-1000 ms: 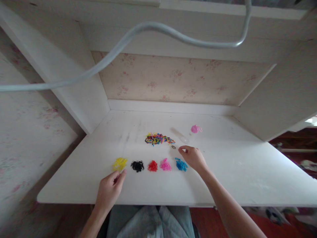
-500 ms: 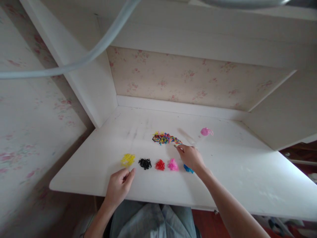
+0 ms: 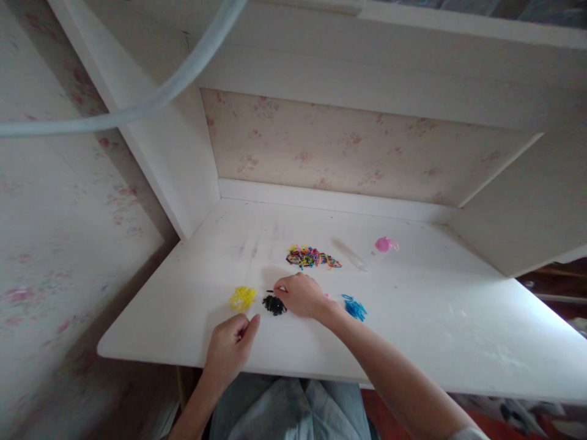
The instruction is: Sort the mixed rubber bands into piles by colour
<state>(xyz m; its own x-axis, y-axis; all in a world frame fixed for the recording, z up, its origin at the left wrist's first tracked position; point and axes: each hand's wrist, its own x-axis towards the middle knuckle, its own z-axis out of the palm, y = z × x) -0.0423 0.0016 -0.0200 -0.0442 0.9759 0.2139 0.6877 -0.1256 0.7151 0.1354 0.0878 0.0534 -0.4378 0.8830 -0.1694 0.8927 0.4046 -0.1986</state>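
We see the right hand reaching in from the lower right to just below the middle of the frame. Its grip is pressed together on a small black band that sticks out to the left of the fingertips. The band is just above the black pile, which lies on the white bench close under those fingers. Left of that pile sits the yellow pile. Right of the hand lies the blue pile, and a sliver of a pink pile peeps out beside the wrist. Further up the frame we find the mixed-colour heap, with a clear tube and a small pink object to its right. The left hand rests near the lower edge of the bench, fingers curled and thumb against the forefinger; we cannot tell whether its grip holds anything
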